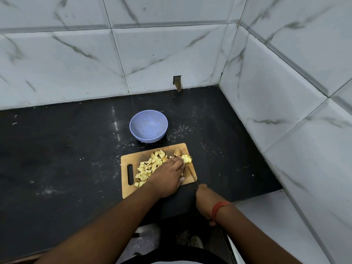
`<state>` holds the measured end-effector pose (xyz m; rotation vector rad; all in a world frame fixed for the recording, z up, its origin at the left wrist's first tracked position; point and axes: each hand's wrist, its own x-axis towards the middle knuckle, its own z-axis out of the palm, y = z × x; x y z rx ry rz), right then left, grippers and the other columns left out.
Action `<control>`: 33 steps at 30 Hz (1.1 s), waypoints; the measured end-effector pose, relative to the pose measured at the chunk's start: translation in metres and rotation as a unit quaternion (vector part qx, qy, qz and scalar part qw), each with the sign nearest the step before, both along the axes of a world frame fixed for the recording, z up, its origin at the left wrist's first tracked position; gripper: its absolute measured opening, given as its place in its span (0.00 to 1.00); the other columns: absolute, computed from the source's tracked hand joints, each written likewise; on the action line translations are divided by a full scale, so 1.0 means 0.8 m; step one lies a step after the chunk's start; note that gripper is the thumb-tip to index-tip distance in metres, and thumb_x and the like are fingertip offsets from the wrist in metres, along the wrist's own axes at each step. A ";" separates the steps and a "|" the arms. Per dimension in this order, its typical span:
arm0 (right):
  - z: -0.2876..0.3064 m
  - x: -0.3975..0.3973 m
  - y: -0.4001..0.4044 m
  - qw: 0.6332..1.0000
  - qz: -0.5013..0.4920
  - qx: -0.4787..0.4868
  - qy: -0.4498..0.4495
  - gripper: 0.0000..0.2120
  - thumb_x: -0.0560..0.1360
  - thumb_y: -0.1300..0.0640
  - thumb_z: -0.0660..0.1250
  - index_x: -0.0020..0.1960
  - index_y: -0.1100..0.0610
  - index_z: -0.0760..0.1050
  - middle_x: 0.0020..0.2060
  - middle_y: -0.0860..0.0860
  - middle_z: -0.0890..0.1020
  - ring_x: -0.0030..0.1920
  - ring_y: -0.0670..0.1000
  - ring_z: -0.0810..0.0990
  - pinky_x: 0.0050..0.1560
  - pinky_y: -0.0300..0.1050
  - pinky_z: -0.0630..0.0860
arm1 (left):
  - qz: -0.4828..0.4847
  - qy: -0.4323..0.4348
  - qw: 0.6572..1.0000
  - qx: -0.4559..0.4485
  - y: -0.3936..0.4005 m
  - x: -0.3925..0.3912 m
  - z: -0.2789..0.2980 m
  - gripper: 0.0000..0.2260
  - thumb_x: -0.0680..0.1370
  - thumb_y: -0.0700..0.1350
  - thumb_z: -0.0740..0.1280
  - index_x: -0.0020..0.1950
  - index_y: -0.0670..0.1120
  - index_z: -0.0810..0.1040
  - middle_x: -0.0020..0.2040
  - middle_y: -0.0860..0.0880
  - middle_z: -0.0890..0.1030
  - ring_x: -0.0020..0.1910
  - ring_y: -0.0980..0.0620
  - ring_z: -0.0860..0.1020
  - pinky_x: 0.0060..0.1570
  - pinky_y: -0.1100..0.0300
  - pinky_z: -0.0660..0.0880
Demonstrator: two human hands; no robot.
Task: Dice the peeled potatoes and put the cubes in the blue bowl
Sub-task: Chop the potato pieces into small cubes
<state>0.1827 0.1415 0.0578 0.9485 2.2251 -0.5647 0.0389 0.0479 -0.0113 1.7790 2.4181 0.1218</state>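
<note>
Potato being diced on the cutting board [131, 161], blue bowl [148, 128] just beyond its far edge.

Left hand [167, 178] lies flat, fingers straight, pressing the potato piece [186, 158] at the board's far right corner; right hand [204, 201] grips the knife [192, 173], blade at those fingertips. Cubes [148, 166] heap left of the hand.

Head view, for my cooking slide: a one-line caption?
Left hand steadies potato while right hand slices with knife; blue bowl empty.
</note>
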 end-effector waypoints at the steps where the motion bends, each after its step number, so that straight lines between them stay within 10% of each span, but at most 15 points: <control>1: 0.002 0.001 -0.001 1.000 -0.008 -0.005 0.003 0.18 0.79 0.61 0.59 0.68 0.64 0.64 0.60 0.61 0.76 0.58 0.60 0.78 0.52 0.52 0.76 | 0.003 -0.003 1.000 -0.003 -0.003 0.000 0.001 0.28 0.85 0.54 0.54 0.81 0.41 0.58 0.81 0.44 0.58 0.80 0.45 0.53 0.80 0.53 0.47; 4: 0.005 0.000 0.002 0.997 -0.061 -0.015 0.033 0.14 0.78 0.66 0.58 0.64 0.62 0.62 0.59 0.61 0.77 0.54 0.59 0.80 0.38 0.51 0.78 | 0.021 -0.010 1.000 0.003 -0.010 -0.001 0.001 0.28 0.85 0.55 0.53 0.81 0.42 0.57 0.81 0.45 0.57 0.81 0.46 0.52 0.80 0.53 0.46; 27: -0.007 -0.039 -0.009 0.999 -0.037 0.031 0.021 0.22 0.78 0.66 0.62 0.69 0.63 0.59 0.60 0.60 0.78 0.57 0.57 0.79 0.44 0.45 0.70 | 0.017 0.006 1.000 0.013 -0.007 -0.007 -0.004 0.26 0.84 0.56 0.53 0.79 0.43 0.64 0.77 0.47 0.66 0.79 0.46 0.57 0.80 0.50 0.48; 33: 0.004 -0.046 -0.008 0.998 0.020 0.021 0.049 0.22 0.81 0.60 0.57 0.73 0.64 0.59 0.64 0.61 0.74 0.62 0.61 0.75 0.59 0.53 0.73 | 0.021 0.004 1.000 0.021 -0.007 -0.005 -0.006 0.26 0.84 0.55 0.54 0.78 0.42 0.64 0.76 0.47 0.67 0.78 0.46 0.58 0.79 0.49 0.50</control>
